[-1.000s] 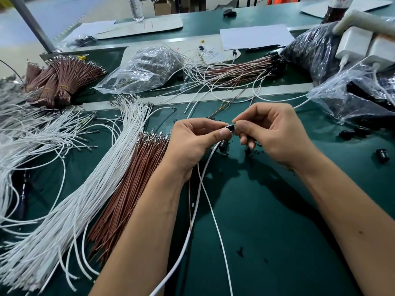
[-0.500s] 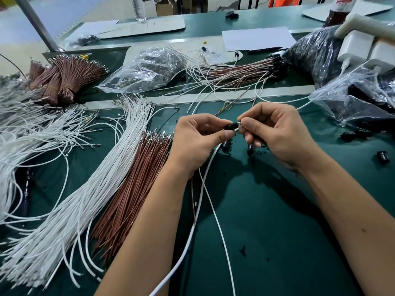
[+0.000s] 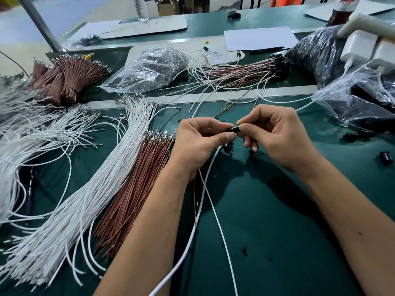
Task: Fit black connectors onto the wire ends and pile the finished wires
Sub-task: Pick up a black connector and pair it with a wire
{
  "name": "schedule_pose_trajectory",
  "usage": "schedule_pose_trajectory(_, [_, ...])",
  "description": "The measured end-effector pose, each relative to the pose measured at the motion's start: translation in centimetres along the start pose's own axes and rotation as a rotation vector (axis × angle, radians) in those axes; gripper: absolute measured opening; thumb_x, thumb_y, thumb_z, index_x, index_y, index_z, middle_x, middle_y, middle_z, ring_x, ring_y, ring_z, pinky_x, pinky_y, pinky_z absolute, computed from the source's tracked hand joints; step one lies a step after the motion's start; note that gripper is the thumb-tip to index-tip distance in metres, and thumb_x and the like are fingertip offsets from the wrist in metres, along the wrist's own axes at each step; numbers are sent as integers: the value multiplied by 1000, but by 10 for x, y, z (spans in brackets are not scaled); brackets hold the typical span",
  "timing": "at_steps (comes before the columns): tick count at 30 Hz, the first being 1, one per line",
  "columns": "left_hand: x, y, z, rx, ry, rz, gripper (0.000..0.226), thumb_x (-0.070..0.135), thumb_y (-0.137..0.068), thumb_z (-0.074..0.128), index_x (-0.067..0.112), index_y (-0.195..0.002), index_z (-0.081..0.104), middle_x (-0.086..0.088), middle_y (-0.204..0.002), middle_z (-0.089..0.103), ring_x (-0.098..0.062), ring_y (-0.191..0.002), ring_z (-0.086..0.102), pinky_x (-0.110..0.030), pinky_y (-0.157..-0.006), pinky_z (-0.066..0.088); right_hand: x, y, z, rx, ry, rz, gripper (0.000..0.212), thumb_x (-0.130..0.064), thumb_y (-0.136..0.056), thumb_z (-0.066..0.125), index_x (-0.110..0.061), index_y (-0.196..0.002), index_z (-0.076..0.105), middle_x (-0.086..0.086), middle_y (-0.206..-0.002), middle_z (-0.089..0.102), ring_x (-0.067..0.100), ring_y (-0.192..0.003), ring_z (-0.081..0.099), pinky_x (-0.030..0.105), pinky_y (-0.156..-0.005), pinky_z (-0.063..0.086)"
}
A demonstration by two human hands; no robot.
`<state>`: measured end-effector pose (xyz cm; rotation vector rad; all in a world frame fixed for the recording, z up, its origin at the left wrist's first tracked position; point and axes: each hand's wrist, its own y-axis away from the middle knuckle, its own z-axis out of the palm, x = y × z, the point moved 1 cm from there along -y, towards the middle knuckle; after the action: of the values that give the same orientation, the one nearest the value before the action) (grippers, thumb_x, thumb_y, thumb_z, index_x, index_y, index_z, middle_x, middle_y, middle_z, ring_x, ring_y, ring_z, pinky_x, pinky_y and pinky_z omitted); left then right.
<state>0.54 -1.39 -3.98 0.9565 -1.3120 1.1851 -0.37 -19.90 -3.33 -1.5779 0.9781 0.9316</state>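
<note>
— Left hand (image 3: 198,142): pinching a black connector (image 3: 232,129) between thumb and forefinger, other fingers curled in, gripping white wires (image 3: 210,201) and a thin brown one trailing toward the near edge of the desk (image 3: 277,221).

— And the right hand (image 3: 277,137)?

— Meeting the connector from its right side, thumb and forefinger tips pinched together right against its end; lower fingers curled, touching down near black bits on the green surface just below the connector.

— Lying to the left of the connector?

— A bundle of brown wires (image 3: 132,189) with metal terminals, then a bundle of white wires (image 3: 85,199) fanning out beyond it. Farther left, loose white strands spreading in loops.

— Behind the connector?

— Sitting past a pale strip, a pile of finished wires (image 3: 239,71) with black ends, beside a clear plastic bag (image 3: 149,67). Tied brown bunches (image 3: 68,80) resting far to the back left.

— To the right of it?

— Loose black connectors (image 3: 361,134) scattered near a plastic bag of dark parts (image 3: 363,99).
</note>
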Motion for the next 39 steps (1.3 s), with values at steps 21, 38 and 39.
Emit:
schedule_pose_trajectory(21, [4, 6, 15, -6, 249, -17, 21, 4, -67, 79, 1, -87, 74, -16, -86, 76, -21, -77, 71, -24, -73, 57, -7, -1, 1, 111, -372, 169, 13, -20, -82, 76, -8, -78, 72, 9, -65, 67, 14, -48, 59, 19, -42, 48])
schedule_pose_trajectory(38, [4, 7, 24, 48, 267, -84, 22, 15, -68, 81, 6, -87, 76, -14, -82, 77, -12, -65, 68, -15, -54, 45, -3, 0, 6, 150, -228, 90, 14, -24, -86, 78, -12, -93, 78, 6, -69, 68, 16, -55, 55, 24, -40, 46])
schedule_pose_trajectory(39, [4, 7, 24, 52, 276, -80, 23, 14, -68, 81, 4, -88, 76, -13, -81, 76, -13, -65, 68, -16, -54, 46, -4, 0, 7, 141, -227, 81, 15, -26, -84, 80, -15, -94, 79, 6, -72, 70, 17, -58, 55, 24, -41, 46])
